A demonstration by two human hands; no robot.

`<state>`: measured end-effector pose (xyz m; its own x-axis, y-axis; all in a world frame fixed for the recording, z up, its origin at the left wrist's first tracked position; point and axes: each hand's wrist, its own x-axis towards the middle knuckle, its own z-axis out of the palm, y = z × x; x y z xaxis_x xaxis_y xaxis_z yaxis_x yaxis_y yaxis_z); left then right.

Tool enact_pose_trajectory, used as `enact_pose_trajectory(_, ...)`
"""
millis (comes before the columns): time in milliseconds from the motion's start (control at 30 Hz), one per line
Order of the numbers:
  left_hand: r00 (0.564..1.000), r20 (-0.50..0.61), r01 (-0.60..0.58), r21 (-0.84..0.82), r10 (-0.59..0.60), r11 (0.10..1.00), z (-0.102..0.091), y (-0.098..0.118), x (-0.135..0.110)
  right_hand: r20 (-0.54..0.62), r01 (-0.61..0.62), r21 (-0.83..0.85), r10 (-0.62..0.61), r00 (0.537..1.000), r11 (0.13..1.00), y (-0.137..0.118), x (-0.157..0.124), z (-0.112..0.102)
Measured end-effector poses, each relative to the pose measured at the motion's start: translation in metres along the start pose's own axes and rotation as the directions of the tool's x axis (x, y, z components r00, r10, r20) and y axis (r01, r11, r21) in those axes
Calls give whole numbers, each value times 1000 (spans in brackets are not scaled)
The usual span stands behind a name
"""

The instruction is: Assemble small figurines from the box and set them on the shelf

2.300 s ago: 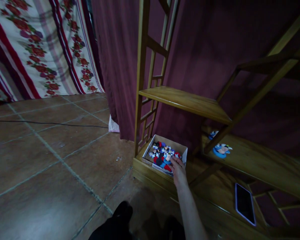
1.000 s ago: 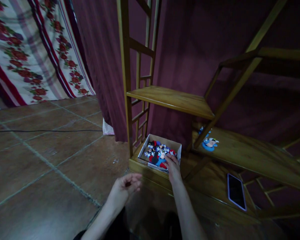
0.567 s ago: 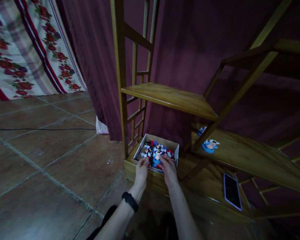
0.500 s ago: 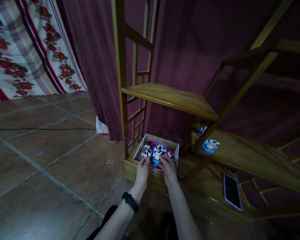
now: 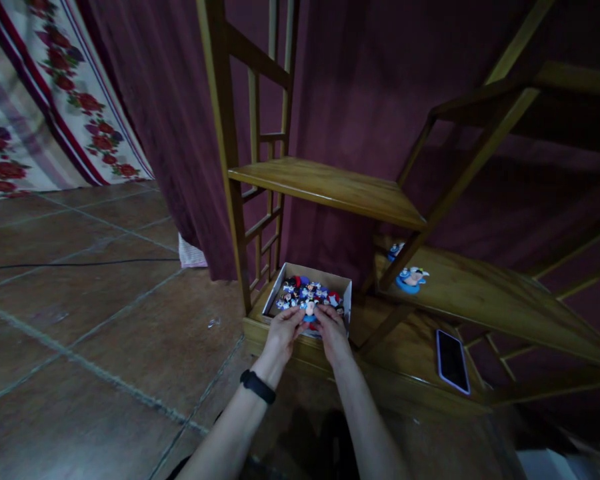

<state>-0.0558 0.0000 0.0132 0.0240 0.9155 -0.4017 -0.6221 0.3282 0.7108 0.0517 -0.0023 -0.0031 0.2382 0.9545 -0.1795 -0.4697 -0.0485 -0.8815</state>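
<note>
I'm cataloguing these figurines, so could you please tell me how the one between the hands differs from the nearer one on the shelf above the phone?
The held figurine is gripped by the left hand and right hand; the shelf figurine stands untouched on the wooden shelf. Fingers partly cover the held figurine, while the shelf figurine shows nearly whole. Both are pale above and blue at the base.

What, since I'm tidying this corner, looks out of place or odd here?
A small shiny scrap lies on the tiled floor, left of the wooden shelf; it looks like litter, though too small to identify. The figurines in the box lie jumbled together.
</note>
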Motion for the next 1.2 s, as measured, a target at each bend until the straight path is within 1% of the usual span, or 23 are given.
enact_pose_trajectory(100, 1000, -1, -7, 27, 7, 1000, -1, 5, -2, 41, -28, 59, 26, 999, 998, -1, -3, 2)
enact_pose_trajectory(167, 1000, -3, -26, 45, 26, 999, -3, 6, -2, 60, -43, 68, 39, 997, 997, 0, -5, 3)
enact_pose_trajectory(400, 997, -28, -64, 71, 66, 995, -5, 7, 0, 37, 1, -46, 0, 999, 999, 3, -5, 4)
enact_pose_trajectory(600, 1000, -21, -18, 47, 19, 999, -3, 7, -3, 32, 43, -61, -41, 999, 997, 1, -7, 4)
enact_pose_trajectory(733, 999, 13, 45, 40, -46, 998, -3, 8, -4, 18, 65, -92, -63, 998, 994, 4, -4, 3)
enact_pose_trajectory(800, 998, 25, 50, 41, -51, 998, -3, 9, -5, 21, 65, -99, -64, 998, 993, 5, -3, 3)
enact_pose_trajectory(1000, 1000, 10, -21, 74, 20, 997, -3, 10, -9, 57, 47, -69, -43, 997, 996, 1, -9, 6)
enact_pose_trajectory(1133, 997, 25, -75, 87, 73, 993, -4, 10, -11, 39, 45, -67, -42, 998, 997, -2, -16, 8)
enact_pose_trajectory(1200, 997, 29, -81, 87, 78, 993, -4, 9, -11, 19, 42, -75, -41, 999, 996, -3, -20, 8)
